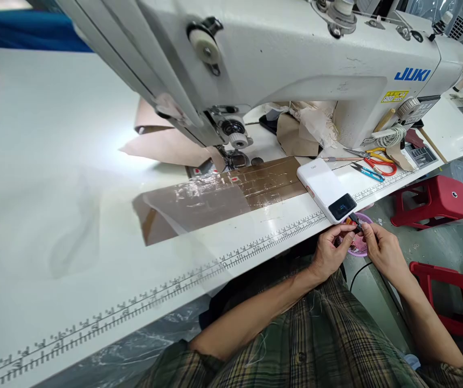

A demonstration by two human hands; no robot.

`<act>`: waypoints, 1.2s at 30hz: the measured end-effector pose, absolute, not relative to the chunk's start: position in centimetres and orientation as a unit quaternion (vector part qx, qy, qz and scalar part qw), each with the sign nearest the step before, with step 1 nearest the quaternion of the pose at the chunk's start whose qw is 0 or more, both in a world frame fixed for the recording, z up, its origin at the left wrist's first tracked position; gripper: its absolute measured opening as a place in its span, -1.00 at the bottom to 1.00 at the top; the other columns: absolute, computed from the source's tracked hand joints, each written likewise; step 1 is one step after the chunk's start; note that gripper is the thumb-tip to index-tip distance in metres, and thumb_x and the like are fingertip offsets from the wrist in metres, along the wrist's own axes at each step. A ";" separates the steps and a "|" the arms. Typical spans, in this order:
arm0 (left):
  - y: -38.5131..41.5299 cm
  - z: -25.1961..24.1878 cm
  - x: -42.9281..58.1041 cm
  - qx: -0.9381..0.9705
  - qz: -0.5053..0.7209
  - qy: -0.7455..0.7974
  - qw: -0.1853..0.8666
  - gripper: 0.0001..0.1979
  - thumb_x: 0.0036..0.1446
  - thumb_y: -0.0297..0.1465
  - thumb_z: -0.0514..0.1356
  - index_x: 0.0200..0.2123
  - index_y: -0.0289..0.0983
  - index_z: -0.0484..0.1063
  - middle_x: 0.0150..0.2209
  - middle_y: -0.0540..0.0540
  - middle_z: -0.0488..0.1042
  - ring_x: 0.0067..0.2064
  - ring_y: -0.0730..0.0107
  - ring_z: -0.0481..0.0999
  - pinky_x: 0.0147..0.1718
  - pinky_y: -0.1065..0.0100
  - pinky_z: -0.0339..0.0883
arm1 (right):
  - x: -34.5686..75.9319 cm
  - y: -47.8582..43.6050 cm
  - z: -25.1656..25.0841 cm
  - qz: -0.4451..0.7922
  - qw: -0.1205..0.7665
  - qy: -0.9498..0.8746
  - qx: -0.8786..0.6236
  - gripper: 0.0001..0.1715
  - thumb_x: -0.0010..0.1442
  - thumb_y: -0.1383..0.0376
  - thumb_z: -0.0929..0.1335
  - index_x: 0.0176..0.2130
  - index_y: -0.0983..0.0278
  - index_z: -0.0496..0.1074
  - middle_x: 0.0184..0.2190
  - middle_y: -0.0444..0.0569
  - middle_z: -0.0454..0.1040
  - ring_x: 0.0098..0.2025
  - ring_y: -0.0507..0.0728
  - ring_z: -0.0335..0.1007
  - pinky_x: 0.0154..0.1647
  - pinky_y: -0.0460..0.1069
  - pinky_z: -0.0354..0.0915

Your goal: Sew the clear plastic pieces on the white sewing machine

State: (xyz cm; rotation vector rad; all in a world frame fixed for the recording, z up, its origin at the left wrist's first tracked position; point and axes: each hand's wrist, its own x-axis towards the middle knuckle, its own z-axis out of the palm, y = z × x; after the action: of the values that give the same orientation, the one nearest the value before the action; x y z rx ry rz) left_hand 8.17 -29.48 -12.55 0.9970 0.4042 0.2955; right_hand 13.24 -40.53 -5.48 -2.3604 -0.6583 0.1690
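A white power bank [326, 188] with a small lit display lies at the front edge of the sewing table. At its near end is a black cable plug [356, 220]; whether it sits fully in the port I cannot tell. My right hand [385, 250] is closed, pinching the plug's cable end between thumb and fingers. Beside it, my left hand [330, 250] is closed too, its fingertips pressed together by the plug; what they grip is hidden. A black cable [354, 277] hangs below the hands.
A white JUKI sewing machine [296, 59] stands over the table, with brown sheet material [199, 199] by its needle. Red-handled scissors [382, 164] and blue thread snips [367, 172] lie to the right. Red stools [433, 202] and a pink basket [363, 250] are below the table.
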 end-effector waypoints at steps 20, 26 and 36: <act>-29.4 -9.8 8.7 0.317 0.058 0.256 0.911 -0.78 -0.31 -0.31 0.44 -0.54 -0.29 0.56 -0.55 0.03 0.50 -0.43 0.46 0.42 -0.36 0.42 0.29 | 15.2 -39.9 -7.1 0.402 0.604 0.115 -0.679 -0.51 -0.31 0.04 0.62 -0.50 0.33 0.53 -0.65 -0.12 0.45 -0.63 -0.07 0.31 -0.63 -0.19 0.27; -29.4 -9.1 8.5 0.242 0.059 0.244 0.937 -0.66 -0.28 -0.25 0.46 -0.38 -0.30 0.60 -0.34 -0.03 0.59 -0.38 0.45 0.46 -0.35 0.41 0.32 | 14.0 -39.8 -6.7 0.279 0.607 0.031 -0.744 -0.47 -0.23 -0.07 0.56 -0.43 0.28 0.51 -0.64 -0.18 0.41 -0.62 -0.05 0.25 -0.63 -0.13 0.19; -29.7 -8.7 8.5 0.239 0.038 0.210 0.947 -0.63 -0.12 -0.19 0.46 -0.44 -0.35 0.48 -0.48 0.03 0.42 -0.43 0.56 0.37 -0.40 0.46 0.23 | 9.7 -41.5 -3.7 -0.124 0.408 -0.512 -0.745 -0.64 0.14 0.59 0.27 -0.20 0.20 0.45 -0.41 -0.07 0.54 -0.43 0.06 0.44 -0.48 -0.03 0.34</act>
State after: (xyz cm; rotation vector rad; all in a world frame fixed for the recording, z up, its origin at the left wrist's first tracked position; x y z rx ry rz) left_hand 8.55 -29.75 -8.65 0.4874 0.4283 0.0777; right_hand 9.72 -41.55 -3.70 -1.8784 -1.2904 -0.3122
